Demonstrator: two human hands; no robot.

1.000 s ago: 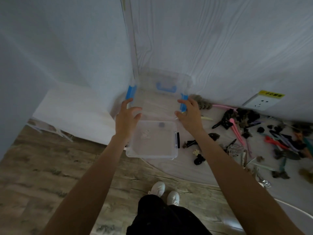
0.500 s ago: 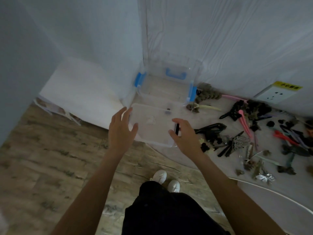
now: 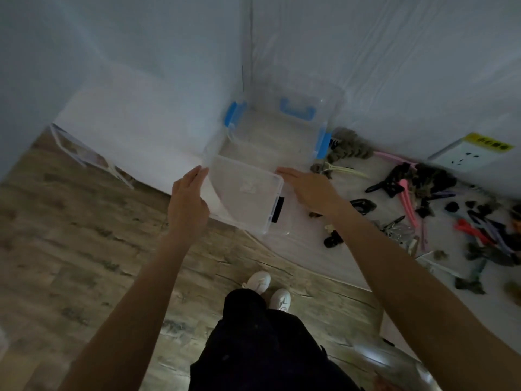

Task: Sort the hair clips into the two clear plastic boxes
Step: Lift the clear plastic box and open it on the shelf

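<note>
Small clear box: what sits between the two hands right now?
In the head view, only the small clear box lies between the left hand and right hand; both flank its sides, neither visibly gripping.

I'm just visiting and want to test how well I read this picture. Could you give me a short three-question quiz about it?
1. True or false: the hair clips already lie inside the boxes.
2. Which clear box do the left hand and right hand flank?
A. the small box with the black latch
B. the large box with blue latches
C. neither
3. Fill in: the clips are spread on the white table, to the person's ____.

Key:
1. False: they lie loose on the table.
2. A, one hand on each side.
3. right
</note>
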